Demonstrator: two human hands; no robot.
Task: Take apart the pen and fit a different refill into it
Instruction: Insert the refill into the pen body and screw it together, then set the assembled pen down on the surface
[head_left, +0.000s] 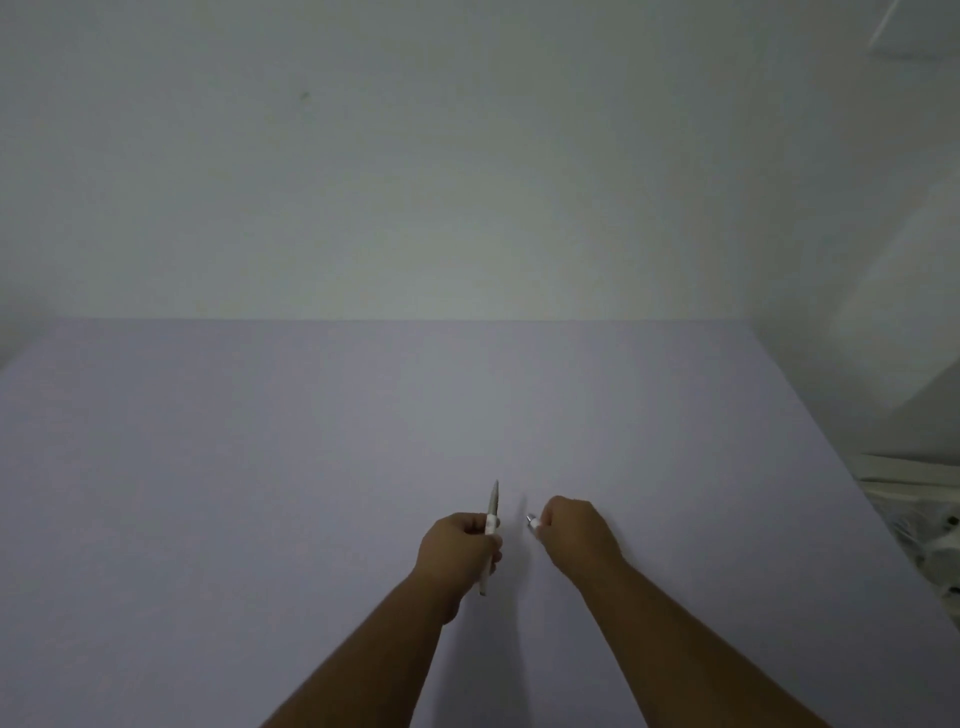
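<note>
My left hand (462, 545) is closed around a slim white pen body (491, 535), which stands nearly upright with a thin greyish end pointing up and away. A short gap to its right, my right hand (574, 530) is fisted around a small silvery-white pen piece (532, 521); only its tip shows past the fingers. Both hands hover just above the pale lilac table (260, 493). The two pen parts are apart and do not touch. No separate refill is visible on the table.
A plain white wall (415, 156) rises behind the table's far edge. At the right edge, beyond the table, lies patterned white fabric or clutter (930, 525).
</note>
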